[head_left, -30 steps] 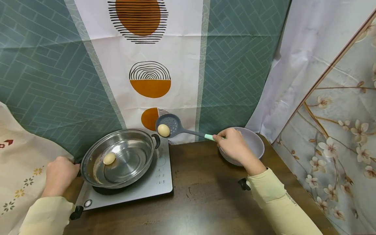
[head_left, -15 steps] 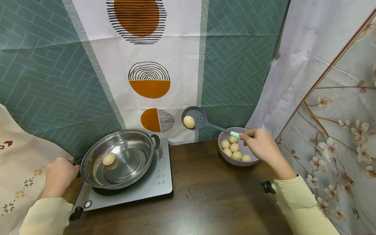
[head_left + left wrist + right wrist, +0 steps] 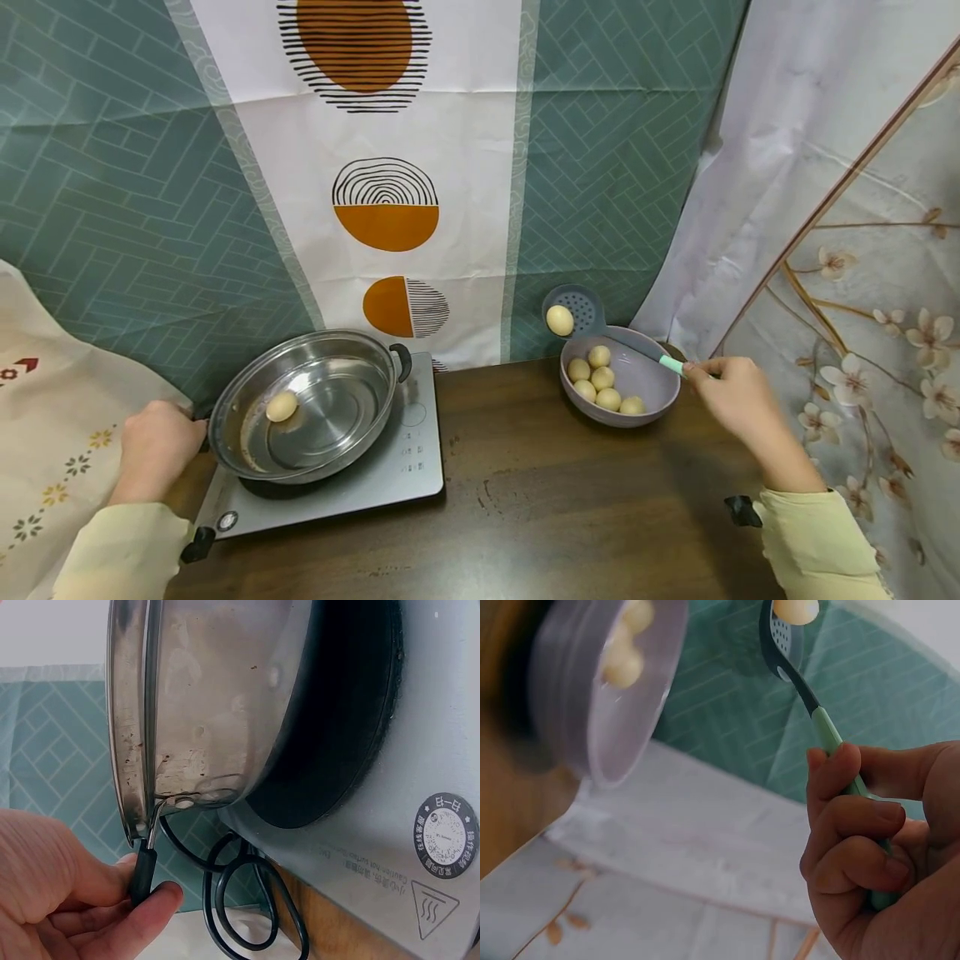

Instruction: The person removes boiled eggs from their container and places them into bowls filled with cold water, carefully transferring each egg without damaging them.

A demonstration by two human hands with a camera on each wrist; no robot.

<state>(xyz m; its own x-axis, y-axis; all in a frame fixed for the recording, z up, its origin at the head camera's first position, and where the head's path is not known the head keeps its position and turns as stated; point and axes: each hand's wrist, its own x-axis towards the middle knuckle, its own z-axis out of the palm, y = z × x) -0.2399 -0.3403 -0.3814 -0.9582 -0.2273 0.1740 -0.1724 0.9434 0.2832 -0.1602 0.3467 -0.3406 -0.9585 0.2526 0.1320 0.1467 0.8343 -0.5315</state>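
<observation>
My right hand grips the green handle of a grey slotted spoon, its fingers curled round it in the right wrist view. One pale round ball, egg-like in look, sits in the spoon's head, above the far left rim of a lilac bowl. Several similar balls lie inside that bowl. On the left, my left hand pinches the black side handle of a steel pan. A single pale ball rests on the pan's bottom.
The pan stands on a silver induction cooker, with a black cable behind it. Brown wooden tabletop lies between cooker and bowl. A patterned curtain hangs at the back and a floral one at the right.
My right hand has carried the slotted spoon and its ball rightward, from beside the pan to above the bowl's far side. The left hand has stayed at the pan handle.
</observation>
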